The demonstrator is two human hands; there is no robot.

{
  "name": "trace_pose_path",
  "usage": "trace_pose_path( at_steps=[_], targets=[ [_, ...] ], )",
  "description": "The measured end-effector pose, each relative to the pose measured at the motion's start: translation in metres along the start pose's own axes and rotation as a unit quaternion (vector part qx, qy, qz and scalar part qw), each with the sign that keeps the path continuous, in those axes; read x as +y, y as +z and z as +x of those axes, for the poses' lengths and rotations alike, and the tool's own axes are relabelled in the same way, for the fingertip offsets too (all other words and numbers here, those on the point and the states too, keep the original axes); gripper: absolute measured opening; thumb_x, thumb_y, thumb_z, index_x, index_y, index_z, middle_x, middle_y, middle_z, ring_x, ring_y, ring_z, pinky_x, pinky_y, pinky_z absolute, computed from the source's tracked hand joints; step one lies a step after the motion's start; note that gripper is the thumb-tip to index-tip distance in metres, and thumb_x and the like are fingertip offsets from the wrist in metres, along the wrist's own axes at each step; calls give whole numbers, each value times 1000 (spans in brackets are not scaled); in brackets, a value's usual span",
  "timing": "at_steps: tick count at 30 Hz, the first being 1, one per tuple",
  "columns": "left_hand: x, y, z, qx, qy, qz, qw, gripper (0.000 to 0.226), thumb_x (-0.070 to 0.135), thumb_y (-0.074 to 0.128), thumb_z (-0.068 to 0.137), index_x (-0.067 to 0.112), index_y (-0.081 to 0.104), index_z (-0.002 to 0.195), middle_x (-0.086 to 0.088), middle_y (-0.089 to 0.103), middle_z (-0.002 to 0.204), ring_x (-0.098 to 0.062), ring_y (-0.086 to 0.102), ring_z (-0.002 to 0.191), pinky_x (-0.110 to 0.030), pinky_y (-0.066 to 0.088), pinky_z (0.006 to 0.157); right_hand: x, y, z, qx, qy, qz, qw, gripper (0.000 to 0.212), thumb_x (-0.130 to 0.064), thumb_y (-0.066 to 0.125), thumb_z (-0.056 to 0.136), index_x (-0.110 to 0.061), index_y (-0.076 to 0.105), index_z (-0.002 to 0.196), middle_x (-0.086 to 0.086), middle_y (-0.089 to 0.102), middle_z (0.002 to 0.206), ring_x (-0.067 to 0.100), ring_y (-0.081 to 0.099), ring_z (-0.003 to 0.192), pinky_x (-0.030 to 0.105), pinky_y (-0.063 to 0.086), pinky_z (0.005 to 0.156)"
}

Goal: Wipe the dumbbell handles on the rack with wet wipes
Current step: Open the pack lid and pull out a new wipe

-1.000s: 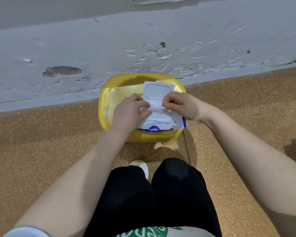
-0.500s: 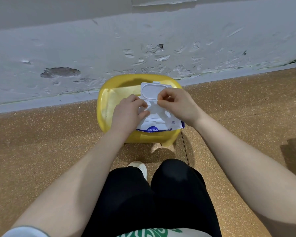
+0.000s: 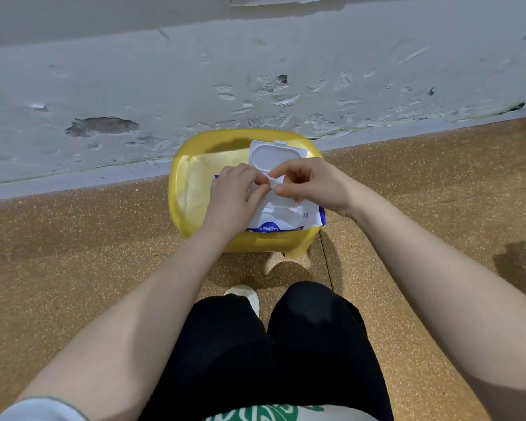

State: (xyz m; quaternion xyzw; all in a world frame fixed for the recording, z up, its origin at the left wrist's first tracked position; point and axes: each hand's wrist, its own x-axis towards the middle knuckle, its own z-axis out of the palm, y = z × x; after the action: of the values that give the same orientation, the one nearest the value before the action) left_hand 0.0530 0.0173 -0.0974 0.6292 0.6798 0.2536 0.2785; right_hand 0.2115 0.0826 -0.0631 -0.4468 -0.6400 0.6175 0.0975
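Observation:
A white and blue pack of wet wipes [image 3: 289,215] lies on a low yellow stool [image 3: 192,177] by the wall, its flip lid [image 3: 277,154] standing open. My left hand [image 3: 234,197] rests on the pack's left side, its fingertips pinching the wet wipe [image 3: 275,184] that sticks up from the opening. My right hand [image 3: 310,183] pinches the same wipe from the right, between thumb and forefinger. No dumbbells or rack are in view.
A grey wall [image 3: 255,86] with peeling paint rises right behind the stool. Speckled brown floor [image 3: 73,253] spreads on both sides. My knees in black trousers [image 3: 271,344] and a white shoe [image 3: 246,294] are just in front of the stool.
My right hand moved left and up from the pack's right side to the opening. A bit of wipe now stands up between both hands' fingertips.

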Motion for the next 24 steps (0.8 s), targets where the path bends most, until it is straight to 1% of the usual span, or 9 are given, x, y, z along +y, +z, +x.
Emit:
trace_pose_path(
  at_steps=[3,8,13,15,17,18,20,22,24],
  targets=[
    [6,-7,-6,12,24,-65,998,20,26,46,89,10,56,87,2,53,84,-14,44,80,-18,31,69,0,-4,0,-23,7,-22,999,18,-2,68,81,-4,62,98,7,54,84,16,50,79,18,44,69],
    [29,-17,-5,43,49,-87,994,13,19,42,94,10,50,89,1,52,74,-10,43,63,-25,30,58,2,-2,1,-24,9,63,998,17,7,61,83,-7,52,84,8,53,75,12,52,68,18,44,64],
    [28,-13,-2,42,-48,-145,987,10,17,39,99,17,40,89,7,42,65,-9,40,55,-18,31,53,7,0,4,-17,9,188,982,22,9,58,84,-13,52,82,2,56,71,7,55,61,18,46,60],
    [24,-11,-1,7,-92,-228,969,11,21,42,98,23,43,87,5,44,69,-7,41,57,-20,37,54,7,0,3,7,21,233,972,22,8,56,85,-14,55,85,-4,58,67,4,56,58,18,48,59],
    [18,-8,0,-59,-98,-233,966,9,26,54,92,27,46,91,4,47,73,-4,43,60,-17,38,56,6,-1,-1,17,43,265,963,19,7,54,87,-11,61,90,-5,63,67,6,60,61,19,52,62],
    [15,-6,0,-87,-82,-185,975,18,28,62,87,26,47,95,5,48,75,-4,43,61,-16,37,58,5,0,-2,19,48,245,968,15,3,56,87,-9,64,89,1,64,70,12,60,65,23,53,63],
    [11,-1,2,-106,-54,-98,988,30,29,71,79,20,52,99,7,48,76,-5,43,64,-20,36,61,0,-1,-5,43,26,93,994,5,-8,63,86,-10,68,84,14,59,75,23,50,69,33,44,65],
    [10,2,6,-79,-42,-55,994,28,24,71,79,12,56,99,4,47,78,-10,42,67,-22,30,61,-9,-4,-6,75,-19,-69,995,6,-16,65,86,-15,68,81,9,57,76,16,47,72,26,37,66],
    [11,3,9,-71,-20,-12,997,25,21,69,82,8,58,100,0,45,84,-15,42,73,-22,25,61,-20,-10,-11,95,-54,-124,986,6,-15,61,88,-15,66,85,-6,58,72,-1,50,66,12,37,61]
  ],
)
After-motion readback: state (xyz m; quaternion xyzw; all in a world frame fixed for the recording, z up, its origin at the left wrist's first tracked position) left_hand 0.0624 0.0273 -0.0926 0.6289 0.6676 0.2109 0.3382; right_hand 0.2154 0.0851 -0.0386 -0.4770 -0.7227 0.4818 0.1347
